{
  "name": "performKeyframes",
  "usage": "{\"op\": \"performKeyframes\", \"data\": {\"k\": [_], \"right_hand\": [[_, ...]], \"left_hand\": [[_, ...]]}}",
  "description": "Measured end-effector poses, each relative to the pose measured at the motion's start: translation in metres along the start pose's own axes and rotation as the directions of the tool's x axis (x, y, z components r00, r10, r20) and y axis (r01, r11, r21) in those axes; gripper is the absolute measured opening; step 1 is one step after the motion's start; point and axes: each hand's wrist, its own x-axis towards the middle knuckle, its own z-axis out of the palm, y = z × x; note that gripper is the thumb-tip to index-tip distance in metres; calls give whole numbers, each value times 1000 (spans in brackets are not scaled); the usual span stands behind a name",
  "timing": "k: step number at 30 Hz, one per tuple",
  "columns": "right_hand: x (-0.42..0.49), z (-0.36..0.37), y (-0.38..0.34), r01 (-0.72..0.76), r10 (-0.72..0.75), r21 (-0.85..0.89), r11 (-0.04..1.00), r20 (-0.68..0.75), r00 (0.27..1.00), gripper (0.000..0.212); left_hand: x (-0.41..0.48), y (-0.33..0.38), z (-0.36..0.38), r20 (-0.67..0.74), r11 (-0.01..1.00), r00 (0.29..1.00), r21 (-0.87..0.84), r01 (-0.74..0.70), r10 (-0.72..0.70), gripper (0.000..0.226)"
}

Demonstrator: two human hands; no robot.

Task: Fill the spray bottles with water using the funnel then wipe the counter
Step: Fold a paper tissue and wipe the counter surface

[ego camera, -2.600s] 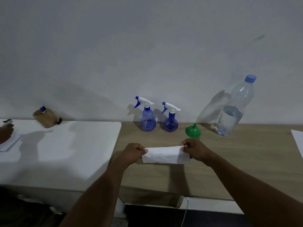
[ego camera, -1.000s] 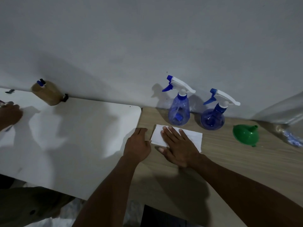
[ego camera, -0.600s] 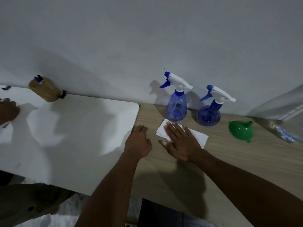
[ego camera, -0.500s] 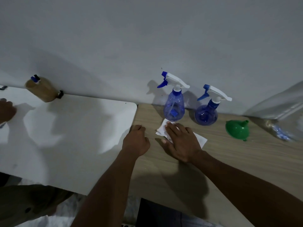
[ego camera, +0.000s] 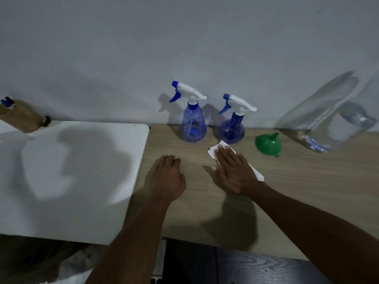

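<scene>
Counter (ego camera: 307, 181) bears funnel (ego camera: 267, 144) near right hand (ego camera: 233, 171) (spray bottles (ego camera: 193, 124) behind)

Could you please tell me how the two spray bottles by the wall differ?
The conical spray bottle is taller, with sloping sides; the round spray bottle is shorter and bulbous. The round one stands nearer the green funnel. Both are upright, translucent blue, with white trigger heads pointing the same way.

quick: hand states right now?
Left hand: open, resting on the counter, holding nothing.
Right hand: open, flat, pressing the tissue.
</scene>
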Motion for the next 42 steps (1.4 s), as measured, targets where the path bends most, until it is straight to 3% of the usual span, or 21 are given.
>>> {"op": "performKeyframes", "data": {"k": [3,7,13,17,29,32,35,39,42], "right_hand": [[-5,-17,13,3,-12,-77,997,-109,994,67],[-6,-5,27,91,-96,-118,989,-35,995,62],[-44,4,41,-67,63,-47,997,-68,996,72],[-76,3,62,-159,154,-53,986,-76,985,79],[-127,-6,109,-377,379,38,925,-62,923,77],[-126,-12,116,-297,294,-7,955,-113,949,74],[-124,-9,114,-192,191,5,981,-77,978,80],[-136,-1,118,-371,373,46,928,-104,922,82],[-161,-2,120,-572,583,112,813,-142,800,88]], "left_hand": [[2,23,1,4,994,994,-2,-111,111,65],[-1,49,7,51,986,985,2,-165,165,62],[-10,67,11,99,992,989,35,-118,115,58],[-16,87,9,95,984,980,15,-176,174,53],[-15,105,13,199,990,970,-37,-138,143,55],[-13,105,13,213,988,965,-27,-149,152,55],[-13,107,12,216,988,965,-4,-154,151,55],[-18,111,12,232,987,962,45,-157,143,58],[-34,116,17,222,987,967,72,-147,128,62]]}}
